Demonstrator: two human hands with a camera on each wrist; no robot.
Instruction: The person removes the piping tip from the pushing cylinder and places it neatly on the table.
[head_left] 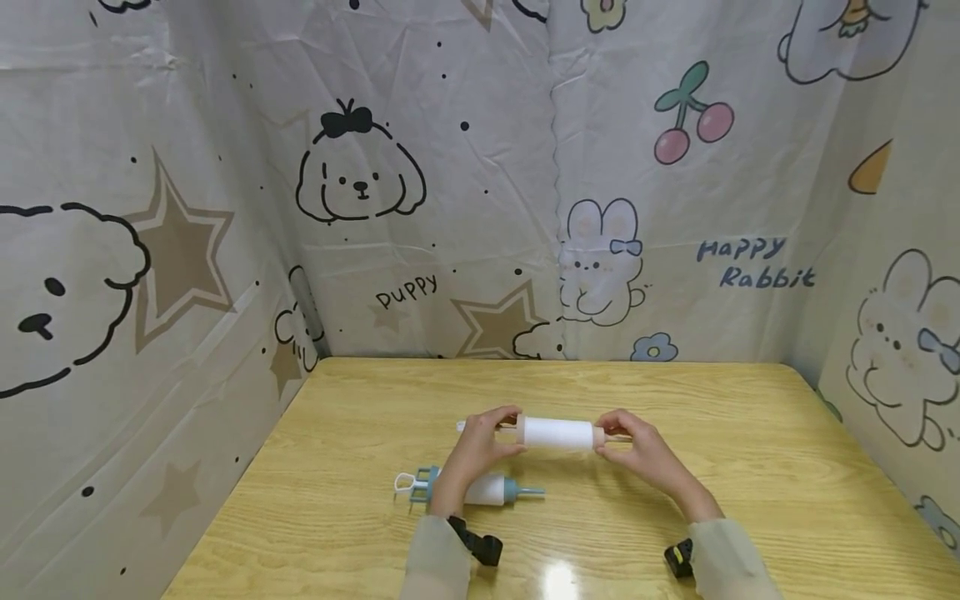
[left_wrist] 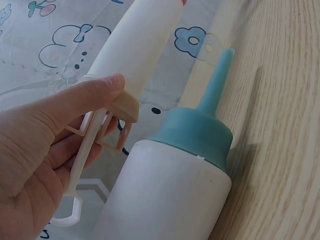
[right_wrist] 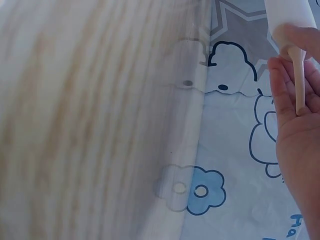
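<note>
Both hands hold a white plunger syringe with beige ends point(head_left: 557, 433) level above the table. My left hand point(head_left: 480, 446) pinches its beige flanged end, thumb on top; the white plunger rod and ring handle point(left_wrist: 67, 215) stick out behind the fingers. At the other end my right hand point(head_left: 641, 450) grips the beige cap between thumb and fingers. In the right wrist view the slim beige nozzle point(right_wrist: 299, 82) runs over that palm. A second syringe, white with teal ends point(head_left: 487, 490), lies on the table beneath the left wrist, which hides part of its barrel.
The wooden table point(head_left: 360, 400) has curtains printed with cartoon animals point(head_left: 465, 192) at its back and sides. Black wrist cameras point(head_left: 480, 546) are strapped below both hands. The teal nozzle point(head_left: 531, 492) points right along the tabletop.
</note>
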